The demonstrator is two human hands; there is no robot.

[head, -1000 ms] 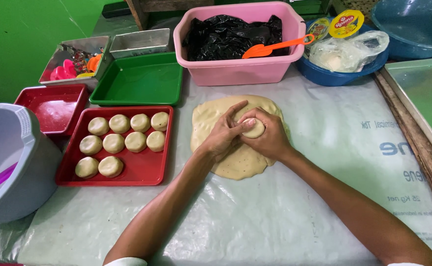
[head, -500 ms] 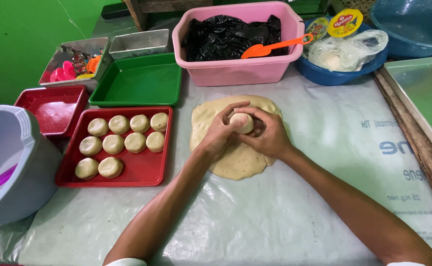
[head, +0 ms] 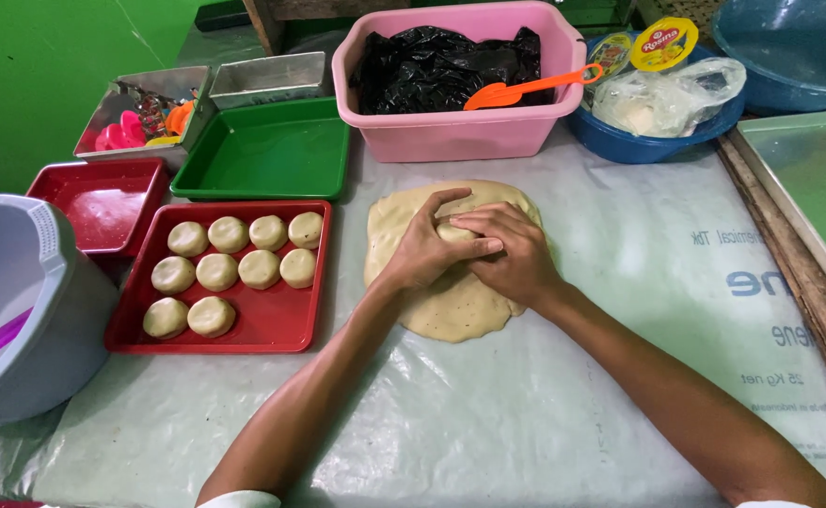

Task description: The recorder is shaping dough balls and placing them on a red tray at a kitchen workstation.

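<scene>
Item: dough shaping, portioning step. Your left hand and right hand are cupped together around a small dough piece, pressed over the flat dough slab on the plastic-covered surface. Beside: red tray holding ten finished rounds. Next move, by judgement: a gentle lift without tearing.

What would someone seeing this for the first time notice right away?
Probably the left hand and right hand, clasped together around a small dough piece over the flat slab of dough at the middle of the plastic-covered table. To the left, a red tray holds nine shaped dough balls in rows. Behind the slab sits a pink tub with black plastic and an orange scoop.
</scene>
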